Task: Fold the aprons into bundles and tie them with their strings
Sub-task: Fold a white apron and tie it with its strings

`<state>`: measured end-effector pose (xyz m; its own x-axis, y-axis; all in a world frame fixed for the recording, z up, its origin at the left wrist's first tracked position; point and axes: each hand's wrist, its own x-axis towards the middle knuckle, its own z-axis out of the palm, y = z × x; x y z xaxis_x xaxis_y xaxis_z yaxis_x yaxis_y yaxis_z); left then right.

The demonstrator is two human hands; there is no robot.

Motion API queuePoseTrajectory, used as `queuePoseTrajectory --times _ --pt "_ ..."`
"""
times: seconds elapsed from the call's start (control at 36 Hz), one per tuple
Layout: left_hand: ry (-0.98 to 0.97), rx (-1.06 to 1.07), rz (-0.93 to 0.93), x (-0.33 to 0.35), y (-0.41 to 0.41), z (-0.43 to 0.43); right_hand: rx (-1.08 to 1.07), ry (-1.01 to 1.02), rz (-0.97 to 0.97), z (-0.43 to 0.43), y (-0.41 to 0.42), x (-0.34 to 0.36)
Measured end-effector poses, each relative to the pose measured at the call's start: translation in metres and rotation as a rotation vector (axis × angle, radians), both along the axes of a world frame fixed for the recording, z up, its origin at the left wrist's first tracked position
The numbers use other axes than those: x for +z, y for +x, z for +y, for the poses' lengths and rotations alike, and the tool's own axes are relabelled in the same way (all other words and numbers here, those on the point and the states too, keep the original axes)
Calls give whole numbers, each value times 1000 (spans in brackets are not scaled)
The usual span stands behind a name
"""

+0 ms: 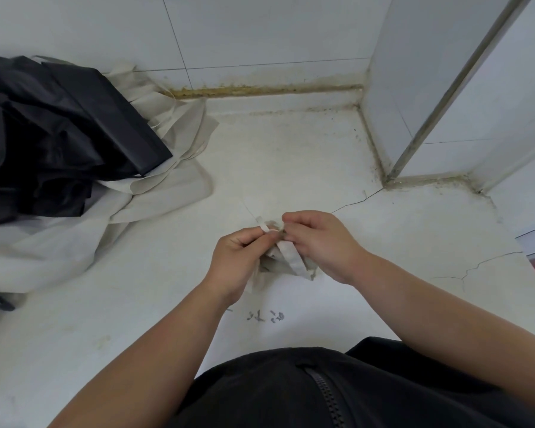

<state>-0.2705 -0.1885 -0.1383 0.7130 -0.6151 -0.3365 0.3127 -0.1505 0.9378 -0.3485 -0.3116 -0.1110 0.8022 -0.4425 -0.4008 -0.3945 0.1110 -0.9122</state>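
Apron bundle (291,261): small pale folded cloth, centre of view, between both hands over the white floor (291,156).
Left hand (244,257): fingers curled, pinching the string (263,227).
Right hand (318,242): fingers pinched together on the same string.
Apron pile (59,134): black and pale cloth heaped at 9 o'clock, well apart.

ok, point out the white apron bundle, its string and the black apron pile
white apron bundle (272,267), head view, grey fold at its lower edge
string (264,227), head view, loop at its upper end
black apron pile (59,125), head view, top fold
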Motion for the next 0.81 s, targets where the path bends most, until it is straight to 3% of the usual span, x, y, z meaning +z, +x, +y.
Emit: queuePoseTrajectory --times 0.28,0.44,0.67,0.81 --pt "-31 143 323 -16 4 3 -161 -29 12 5 0 -11" --pt "-19 155 190 -9 6 0 -229 -10 19 0 2 -13" --pt "87 156 -72 -5 -2 -8 -209 -638 12 5 4 -6" --pt "76 219 -55 -6 -1 -11 -267 -606 1 7 2 -9"
